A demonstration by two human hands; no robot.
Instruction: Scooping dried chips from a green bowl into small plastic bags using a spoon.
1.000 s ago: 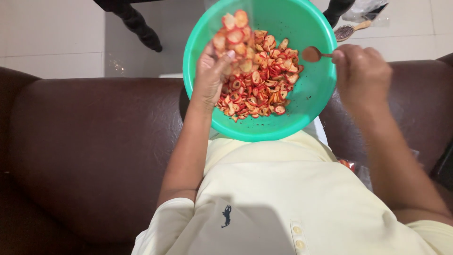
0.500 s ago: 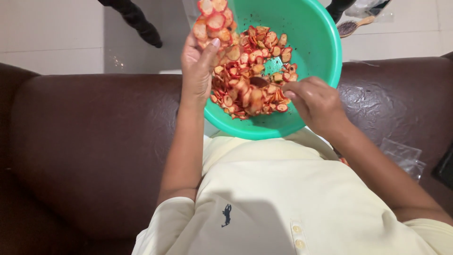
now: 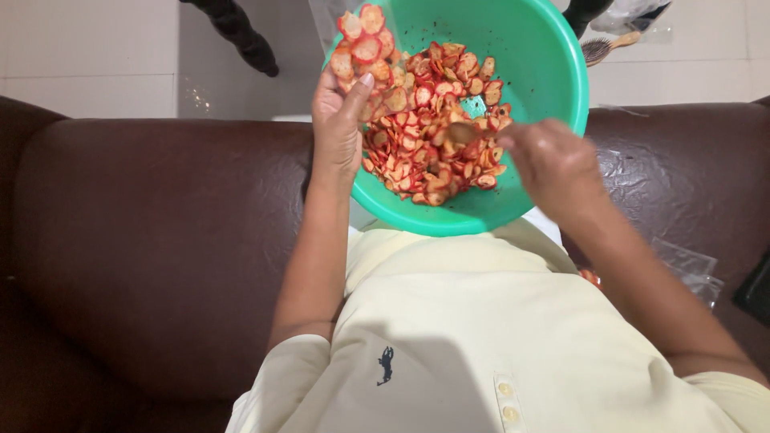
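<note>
Green bowl [image 3: 545, 96] of red-edged slices [image 3: 433, 120] tilted over sofa's front edge [image 3: 160, 240], gripped at rim by left hand [image 3: 341, 120]; small spoon [image 3: 464, 132] clamped in right hand [image 3: 553, 164], for stirring.

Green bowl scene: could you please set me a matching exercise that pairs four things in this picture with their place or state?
Things:
1. green bowl
2. red slices
3. left hand
4. right hand

Place or state:
A. grips the bowl's near-left rim
B. heaped inside the bowl
C. tilted, above a brown leather seat
D. blurred, holds a brown spoon over the slices

Pairs: 1-C, 2-B, 3-A, 4-D
</note>
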